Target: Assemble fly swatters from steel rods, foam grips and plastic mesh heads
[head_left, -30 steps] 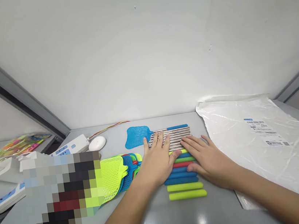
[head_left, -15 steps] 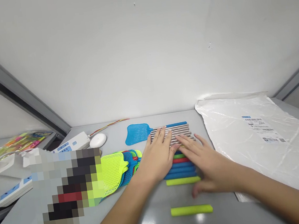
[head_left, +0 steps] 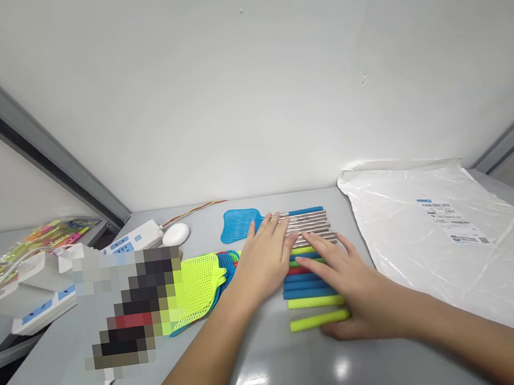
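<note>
**We are risking a stray roll**

We are resting our left hand (head_left: 268, 254), flat and unclenched, over metal rods (head_left: 312, 220) at its two o'clock. We are holding our right hand (head_left: 361, 286) spread, gripping nothing we can see, with coloured tubes (head_left: 302, 285) at its nine o'clock. The nearest lime tube (head_left: 318, 321) is lying apart at the row's six o'clock; an uneven thumb push could be sending it rolling.

Tabletop (head_left: 290, 374) gives passage between the forearms (head_left: 197, 352); handles (head_left: 304, 285) apparently block it beneath the right hand (head_left: 352, 287)
</note>
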Demonstrator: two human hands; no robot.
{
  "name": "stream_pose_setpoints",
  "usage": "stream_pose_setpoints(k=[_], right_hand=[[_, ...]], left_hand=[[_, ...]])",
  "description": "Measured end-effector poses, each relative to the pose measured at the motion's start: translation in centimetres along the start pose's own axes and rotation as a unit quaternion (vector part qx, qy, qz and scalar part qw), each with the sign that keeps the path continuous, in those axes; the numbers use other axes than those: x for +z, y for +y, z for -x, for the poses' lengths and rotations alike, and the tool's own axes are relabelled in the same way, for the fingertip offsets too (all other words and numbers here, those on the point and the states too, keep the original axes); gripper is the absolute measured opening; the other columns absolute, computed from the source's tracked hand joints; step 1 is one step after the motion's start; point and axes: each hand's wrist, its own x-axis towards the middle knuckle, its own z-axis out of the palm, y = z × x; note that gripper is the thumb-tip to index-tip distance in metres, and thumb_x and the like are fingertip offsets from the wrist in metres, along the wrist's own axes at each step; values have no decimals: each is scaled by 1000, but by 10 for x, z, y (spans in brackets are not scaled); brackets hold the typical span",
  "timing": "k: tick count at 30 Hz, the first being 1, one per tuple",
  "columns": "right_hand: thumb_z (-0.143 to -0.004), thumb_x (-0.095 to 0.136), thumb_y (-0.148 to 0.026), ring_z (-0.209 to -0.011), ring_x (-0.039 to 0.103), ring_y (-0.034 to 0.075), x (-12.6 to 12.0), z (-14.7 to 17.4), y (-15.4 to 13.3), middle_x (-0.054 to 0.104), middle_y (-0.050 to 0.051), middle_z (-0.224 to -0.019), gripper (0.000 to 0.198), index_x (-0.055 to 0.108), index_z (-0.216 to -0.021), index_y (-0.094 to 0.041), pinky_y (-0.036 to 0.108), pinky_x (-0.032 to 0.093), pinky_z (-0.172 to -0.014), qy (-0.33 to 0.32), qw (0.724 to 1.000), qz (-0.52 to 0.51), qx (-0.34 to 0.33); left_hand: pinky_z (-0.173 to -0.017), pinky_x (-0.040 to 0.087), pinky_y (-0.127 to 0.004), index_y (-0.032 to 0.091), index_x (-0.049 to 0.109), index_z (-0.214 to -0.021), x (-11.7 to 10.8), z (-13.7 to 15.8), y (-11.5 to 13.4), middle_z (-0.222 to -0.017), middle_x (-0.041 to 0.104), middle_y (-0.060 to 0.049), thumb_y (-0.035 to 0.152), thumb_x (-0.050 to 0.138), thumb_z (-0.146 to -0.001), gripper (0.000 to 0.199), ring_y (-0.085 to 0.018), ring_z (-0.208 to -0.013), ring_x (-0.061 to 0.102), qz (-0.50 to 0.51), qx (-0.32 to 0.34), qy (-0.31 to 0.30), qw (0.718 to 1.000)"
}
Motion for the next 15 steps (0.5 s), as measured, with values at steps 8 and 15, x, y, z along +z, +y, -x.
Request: stream_pose_setpoints(k=[8, 15], right_hand=[[-76, 62, -44, -144, 15, 28, 0, -1, 6, 22, 12, -155, 78, 31, -144, -23, 56, 0, -115, 8, 1000, 15, 6], [-73, 62, -54, -143, 16, 31, -3, -3, 4, 23, 10, -154, 82, 31, -144, -25, 57, 0, -115, -15, 1000, -9, -1]], left_hand=[[-116, 18, -50, 19, 37, -143, 2, 3, 5, -152, 34, -9, 41, 18, -100, 52, -24, -142, 24, -4, 16, 8, 1000], [-116, 17, -50, 18, 38, -143, 2, 8, 10, -153, 31, -10, 41, 16, -100, 53, -24, -143, 21, -11, 32, -9, 999]])
